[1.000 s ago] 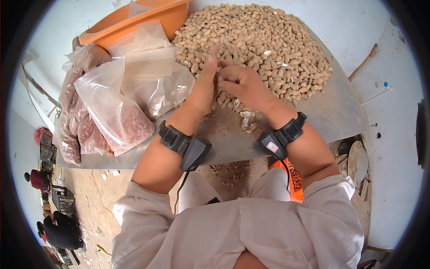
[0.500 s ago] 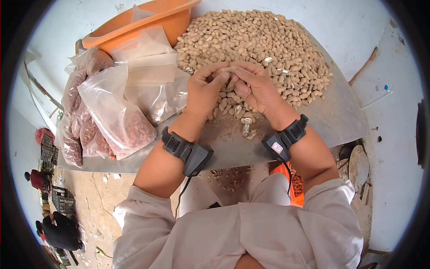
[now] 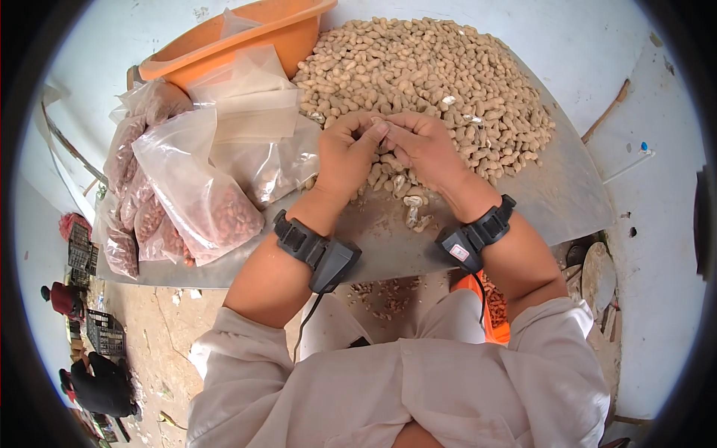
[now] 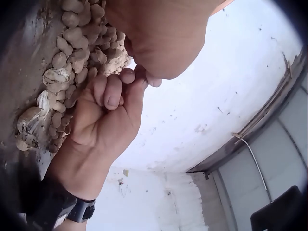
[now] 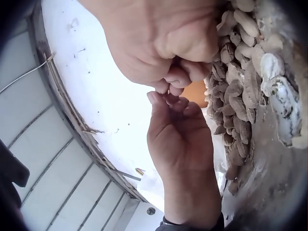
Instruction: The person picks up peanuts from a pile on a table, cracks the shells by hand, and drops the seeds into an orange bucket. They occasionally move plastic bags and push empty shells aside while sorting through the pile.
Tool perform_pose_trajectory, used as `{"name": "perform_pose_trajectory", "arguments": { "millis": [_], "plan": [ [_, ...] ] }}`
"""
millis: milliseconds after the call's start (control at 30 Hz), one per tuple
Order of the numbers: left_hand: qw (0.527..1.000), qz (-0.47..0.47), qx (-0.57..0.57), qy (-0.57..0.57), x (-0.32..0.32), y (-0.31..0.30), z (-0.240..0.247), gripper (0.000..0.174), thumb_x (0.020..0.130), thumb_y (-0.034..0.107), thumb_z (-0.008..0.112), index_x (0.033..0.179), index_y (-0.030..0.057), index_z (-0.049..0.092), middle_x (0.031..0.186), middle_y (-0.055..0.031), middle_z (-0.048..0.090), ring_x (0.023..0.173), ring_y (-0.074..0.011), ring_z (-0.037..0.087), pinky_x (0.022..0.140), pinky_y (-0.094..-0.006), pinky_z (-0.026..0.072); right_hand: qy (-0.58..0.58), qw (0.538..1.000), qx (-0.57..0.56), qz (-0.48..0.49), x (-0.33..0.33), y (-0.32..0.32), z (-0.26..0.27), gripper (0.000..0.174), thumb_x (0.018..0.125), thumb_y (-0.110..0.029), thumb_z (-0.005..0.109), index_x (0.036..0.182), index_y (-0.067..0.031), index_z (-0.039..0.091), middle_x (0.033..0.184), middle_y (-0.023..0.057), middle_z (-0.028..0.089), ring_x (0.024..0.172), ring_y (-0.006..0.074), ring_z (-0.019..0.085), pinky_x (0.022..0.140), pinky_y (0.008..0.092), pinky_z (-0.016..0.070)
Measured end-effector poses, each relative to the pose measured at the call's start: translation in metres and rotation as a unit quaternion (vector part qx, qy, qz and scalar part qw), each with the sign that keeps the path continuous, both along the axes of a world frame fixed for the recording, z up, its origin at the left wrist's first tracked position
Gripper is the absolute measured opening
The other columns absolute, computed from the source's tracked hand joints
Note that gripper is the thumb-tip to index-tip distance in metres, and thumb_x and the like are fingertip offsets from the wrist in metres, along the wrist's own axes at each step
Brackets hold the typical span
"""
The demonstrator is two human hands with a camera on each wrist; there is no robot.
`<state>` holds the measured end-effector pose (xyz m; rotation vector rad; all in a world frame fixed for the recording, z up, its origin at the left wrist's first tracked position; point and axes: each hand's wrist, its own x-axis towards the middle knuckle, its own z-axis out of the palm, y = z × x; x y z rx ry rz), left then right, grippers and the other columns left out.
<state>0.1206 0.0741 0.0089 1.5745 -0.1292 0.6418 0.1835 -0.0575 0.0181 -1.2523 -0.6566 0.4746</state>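
Over the front of a heap of unshelled peanuts [image 3: 426, 71], my two hands meet with thumbs and fingertips together. Between them the left hand [image 3: 346, 155] and the right hand [image 3: 435, 155] pinch a peanut [image 3: 379, 120], mostly hidden by the fingers. The left wrist view has the right hand [image 4: 108, 120] with its lower fingers curled toward the palm. From the right wrist, the left hand [image 5: 180, 137] shows its fingertips touching those of the right. Pale opened shells [image 3: 412, 211] lie on the metal table just below the hands.
To the left are clear bags of reddish shelled peanuts [image 3: 224, 216] and flat plastic bags [image 3: 254, 112]. An orange basin [image 3: 291, 33] stands behind them. Below the table's front edge [image 3: 202, 287] is an orange container [image 3: 499, 328] of shelled peanuts. Two people are far left.
One second ago the left hand's fingers were extended and the right hand was curled beside them. Both hands then drew back and came together on a peanut, now closing more tightly around it.
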Motion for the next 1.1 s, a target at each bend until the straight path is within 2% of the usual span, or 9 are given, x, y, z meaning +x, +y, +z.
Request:
{"name": "perform_pose_trajectory", "arguments": {
  "millis": [233,400,600,733,800,900,1033,1100],
  "plan": [
    [0.998,0.003,-0.058,0.011,0.001,-0.007,-0.002,0.012,0.087,0.008,0.057,0.089,-0.0021,0.063,0.073,0.0001,0.060,0.065,-0.0046,0.051,0.057,-0.0192,0.0421,0.036,0.999,0.021,-0.033,-0.004,0.003,-0.004,0.017,0.087,-0.014,0.059,0.088,0.0022,0.061,0.069,0.0019,0.053,0.053,0.0062,0.045,0.045,0.0190,0.0331],
    [0.996,0.001,-0.089,0.015,-0.002,-0.017,0.001,0.016,0.088,0.008,0.058,0.098,-0.0026,0.064,0.078,-0.0024,0.062,0.068,-0.0065,0.053,0.061,-0.0196,0.0451,0.143,0.982,0.126,0.003,-0.004,0.004,-0.005,0.015,0.090,-0.013,0.054,0.087,0.0011,0.060,0.068,0.0030,0.053,0.051,0.0082,0.045,0.044,0.0193,0.0339],
    [0.999,0.039,-0.017,-0.031,0.000,-0.018,-0.001,0.017,0.087,0.007,0.059,0.100,-0.0015,0.065,0.079,-0.0019,0.062,0.066,-0.0071,0.052,0.062,-0.0201,0.0446,0.236,0.949,0.207,0.037,0.000,0.007,-0.012,0.019,0.094,-0.017,0.046,0.095,-0.0009,0.057,0.071,0.0033,0.052,0.051,0.0087,0.040,0.043,0.0196,0.0331],
    [0.981,0.083,0.139,-0.109,0.003,-0.013,-0.003,0.020,0.082,0.004,0.062,0.102,0.0017,0.065,0.084,-0.0046,0.064,0.071,-0.0110,0.055,0.067,-0.0228,0.0456,0.271,0.934,0.229,0.041,0.000,0.009,-0.011,0.024,0.096,-0.023,0.042,0.099,-0.0029,0.055,0.073,0.0029,0.052,0.049,0.0091,0.037,0.044,0.0212,0.0327],
    [0.964,0.113,0.210,-0.118,0.000,-0.011,0.001,0.023,0.080,0.003,0.063,0.102,0.0036,0.066,0.088,-0.0062,0.065,0.076,-0.0134,0.057,0.071,-0.0242,0.0461,0.304,0.923,0.229,0.052,0.002,0.009,-0.012,0.025,0.096,-0.024,0.041,0.096,-0.0032,0.054,0.070,0.0028,0.051,0.049,0.0094,0.037,0.044,0.0223,0.0323],
    [0.959,0.107,0.228,-0.128,-0.003,-0.011,0.006,0.021,0.077,-0.002,0.062,0.098,0.0034,0.066,0.084,-0.0094,0.064,0.073,-0.0192,0.060,0.067,-0.0256,0.0477,0.326,0.914,0.230,0.074,0.003,0.007,-0.014,0.026,0.097,-0.025,0.039,0.090,-0.0036,0.053,0.068,0.0031,0.050,0.048,0.0098,0.037,0.044,0.0235,0.0318],
    [0.947,0.121,0.240,-0.179,0.001,-0.011,0.002,0.020,0.077,-0.002,0.062,0.096,0.0041,0.066,0.085,-0.0094,0.064,0.072,-0.0196,0.060,0.066,-0.0267,0.0479,0.336,0.915,0.216,0.047,0.005,0.007,-0.017,0.028,0.097,-0.026,0.039,0.083,-0.0044,0.051,0.065,0.0037,0.048,0.048,0.0106,0.037,0.044,0.0239,0.0306],
    [0.938,0.131,0.258,-0.191,0.001,-0.012,0.003,0.018,0.077,-0.001,0.062,0.095,0.0038,0.066,0.085,-0.0096,0.064,0.071,-0.0195,0.060,0.065,-0.0270,0.0478,0.341,0.910,0.225,0.069,0.005,0.006,-0.015,0.028,0.096,-0.027,0.041,0.082,-0.0050,0.050,0.063,0.0037,0.047,0.047,0.0113,0.037,0.044,0.0240,0.0303]
  ]
}}
